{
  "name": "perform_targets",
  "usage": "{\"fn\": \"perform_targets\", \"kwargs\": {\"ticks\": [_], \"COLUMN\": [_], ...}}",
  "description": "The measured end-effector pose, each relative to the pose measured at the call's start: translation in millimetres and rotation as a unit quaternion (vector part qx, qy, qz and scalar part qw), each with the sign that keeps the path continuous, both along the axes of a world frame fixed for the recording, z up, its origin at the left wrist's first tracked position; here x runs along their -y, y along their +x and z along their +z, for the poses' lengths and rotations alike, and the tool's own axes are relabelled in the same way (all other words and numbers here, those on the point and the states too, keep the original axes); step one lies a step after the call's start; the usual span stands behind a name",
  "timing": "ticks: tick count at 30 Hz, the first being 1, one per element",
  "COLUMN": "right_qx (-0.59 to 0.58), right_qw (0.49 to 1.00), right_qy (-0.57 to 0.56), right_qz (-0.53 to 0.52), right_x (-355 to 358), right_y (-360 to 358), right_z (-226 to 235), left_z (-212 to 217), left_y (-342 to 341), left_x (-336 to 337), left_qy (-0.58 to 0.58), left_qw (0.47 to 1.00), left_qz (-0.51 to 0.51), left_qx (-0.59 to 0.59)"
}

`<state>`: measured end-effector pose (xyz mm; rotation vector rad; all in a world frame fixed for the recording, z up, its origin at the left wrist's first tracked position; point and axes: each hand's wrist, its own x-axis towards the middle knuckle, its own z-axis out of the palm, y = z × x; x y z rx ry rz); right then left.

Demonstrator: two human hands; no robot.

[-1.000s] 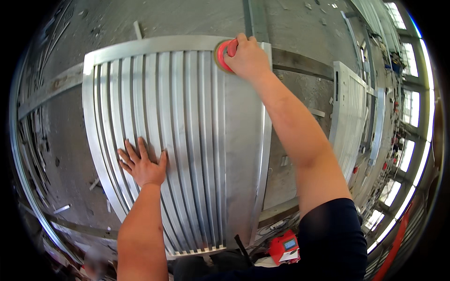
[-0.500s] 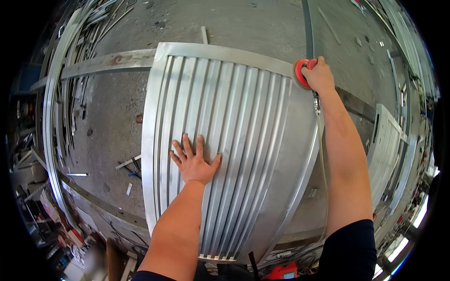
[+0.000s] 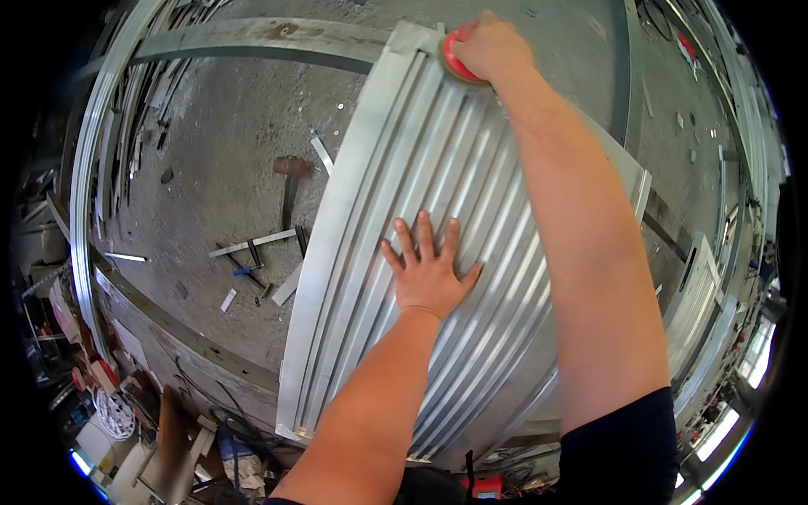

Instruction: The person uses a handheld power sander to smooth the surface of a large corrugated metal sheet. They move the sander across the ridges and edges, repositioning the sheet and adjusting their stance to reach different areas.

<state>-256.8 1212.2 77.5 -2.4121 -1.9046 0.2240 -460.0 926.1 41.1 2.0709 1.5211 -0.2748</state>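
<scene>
A silver metal panel (image 3: 349, 231) with long raised ribs and a flat border lies in front of me, slanting toward the far right. My left hand (image 3: 431, 273) rests flat on its ribs, fingers spread and holding nothing. At the panel's far end, my right hand (image 3: 498, 52) is wrapped round a red round sander (image 3: 457, 61). The sander's disc sits on the far border near the far left corner. My right forearm covers part of the right-hand ribs and border, and the sander's air hose is hidden.
Metal beams (image 3: 252, 40) support the panel above the floor. On the floor to the left lie a hammer (image 3: 289, 181), a metal bar (image 3: 261, 241) and offcuts. Long metal profiles (image 3: 87, 210) run along the far left. Another slatted panel (image 3: 692, 295) stands at right.
My right hand has moved the sander leftward along the far border, from the right corner to near the left one. The view has shifted, and my left hand stays flat on the ribs.
</scene>
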Motion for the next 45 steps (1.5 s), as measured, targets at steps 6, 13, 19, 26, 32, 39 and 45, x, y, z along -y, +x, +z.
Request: {"fn": "perform_targets", "kwargs": {"ticks": [6, 13, 19, 26, 32, 39, 45], "right_qx": [0.008, 0.026, -0.025, -0.043, 0.018, 0.027, -0.028], "right_qw": [0.992, 0.999, 0.998, 0.998, 0.997, 0.997, 0.999], "right_qy": [-0.042, -0.032, -0.055, -0.046, -0.019, -0.011, -0.019], "right_qz": [0.117, 0.035, 0.009, 0.018, 0.074, 0.072, -0.005], "right_x": [-64, -56, -71, -78, -63, -54, -67], "right_y": [-65, -109, -92, -64, -94, -90, -78], "right_z": [8, 15, 20, 14, 2, 1, 15], "left_z": [0, -1, -2, 1, -3, -1, 1], "left_y": [-6, -14, -14, -13, -13, -13, -10], "left_x": [-4, -7, -6, -8, -6, -6, -6], "left_qy": [-0.056, -0.103, -0.098, -0.112, -0.1, -0.096, -0.101], "left_qw": [0.998, 0.992, 0.99, 0.989, 0.991, 0.992, 0.991], "left_qz": [-0.019, -0.015, -0.013, -0.016, -0.008, -0.003, -0.007], "left_qx": [0.035, 0.073, 0.099, 0.1, 0.089, 0.082, 0.087]}}
